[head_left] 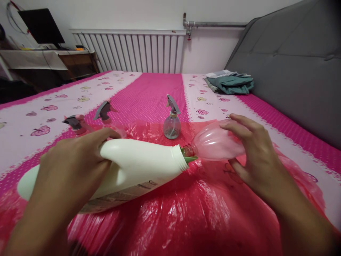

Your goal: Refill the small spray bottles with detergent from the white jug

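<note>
My left hand [70,167] grips a large white jug [138,167] by its handle, tipped on its side with its green spout [188,156] pointing right. That spout meets the neck of a small clear pink bottle [215,144], which my right hand [252,153] holds on its side. Both hover just above a red plastic sheet [186,213] spread over the bed.
A clear spray bottle [172,122] with a grey trigger stands upright behind the jug's mouth. Two more grey-and-pink trigger sprayers [102,112] [74,123] lie at the left. Folded clothes [230,83] sit by the grey headboard [293,64]. A radiator [133,51] lines the far wall.
</note>
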Tool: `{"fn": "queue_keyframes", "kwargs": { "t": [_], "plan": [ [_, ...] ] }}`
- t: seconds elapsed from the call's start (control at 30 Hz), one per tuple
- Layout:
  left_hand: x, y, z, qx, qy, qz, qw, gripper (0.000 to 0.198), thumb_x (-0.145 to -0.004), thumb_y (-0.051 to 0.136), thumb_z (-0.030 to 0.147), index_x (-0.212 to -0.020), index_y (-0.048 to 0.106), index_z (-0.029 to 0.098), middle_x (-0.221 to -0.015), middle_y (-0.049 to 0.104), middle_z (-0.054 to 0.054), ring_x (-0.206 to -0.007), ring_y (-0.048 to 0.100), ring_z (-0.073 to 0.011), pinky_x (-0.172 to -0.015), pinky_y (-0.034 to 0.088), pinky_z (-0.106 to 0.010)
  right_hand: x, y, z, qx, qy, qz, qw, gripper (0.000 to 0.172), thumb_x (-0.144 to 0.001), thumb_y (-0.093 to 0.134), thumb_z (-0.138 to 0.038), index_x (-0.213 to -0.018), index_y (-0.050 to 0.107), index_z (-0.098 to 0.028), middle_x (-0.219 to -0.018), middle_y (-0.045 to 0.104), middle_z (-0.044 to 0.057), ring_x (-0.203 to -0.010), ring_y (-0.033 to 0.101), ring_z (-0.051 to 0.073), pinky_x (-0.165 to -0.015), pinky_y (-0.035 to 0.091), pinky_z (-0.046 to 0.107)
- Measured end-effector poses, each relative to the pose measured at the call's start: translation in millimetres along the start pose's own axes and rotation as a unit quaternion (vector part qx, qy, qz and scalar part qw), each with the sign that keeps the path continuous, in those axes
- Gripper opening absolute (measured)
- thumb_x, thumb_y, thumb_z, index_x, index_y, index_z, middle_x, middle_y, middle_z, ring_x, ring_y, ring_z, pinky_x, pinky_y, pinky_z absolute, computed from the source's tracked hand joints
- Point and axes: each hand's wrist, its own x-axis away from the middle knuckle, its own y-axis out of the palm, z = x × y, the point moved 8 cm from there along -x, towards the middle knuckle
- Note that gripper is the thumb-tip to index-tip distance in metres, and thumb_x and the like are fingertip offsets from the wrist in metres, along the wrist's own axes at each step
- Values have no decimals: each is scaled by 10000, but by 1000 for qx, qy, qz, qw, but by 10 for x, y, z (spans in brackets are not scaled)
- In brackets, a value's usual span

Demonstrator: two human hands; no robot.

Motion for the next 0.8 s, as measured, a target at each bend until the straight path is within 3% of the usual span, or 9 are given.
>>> {"fn": "queue_keyframes", "kwargs": {
  "t": [0.23,0.47,0.8],
  "plan": [
    [13,-2,-30,-13,-3,5,1000,460,-771,374,448,-1090,697,380,-958,780,1,-848,677,-258,-657,316,-285,-37,-53,-76,4,3,31,1000,699,-867,529,-76,-1504,395,-331,-1552,441,132,-1450,474,403,-1135,489,628],
    [-3,22,-16,-7,-2,-1,1000,470,-773,371,457,-1106,695,383,-959,781,2,-858,688,-273,-667,331,-295,-29,-38,-73,10,5,22,1000,722,-865,542,-48,-1508,378,-334,-1572,417,135,-1465,449,414,-1125,502,609],
    [6,3,-6,-6,1,9,1000,468,-779,365,433,-1102,698,370,-963,780,-1,-864,689,-272,-673,329,-296,-23,-62,-75,2,-3,31,1000,744,-922,518,-38,-1554,378,-405,-1616,361,95,-1532,395,369,-1234,412,640]
  ]
}}
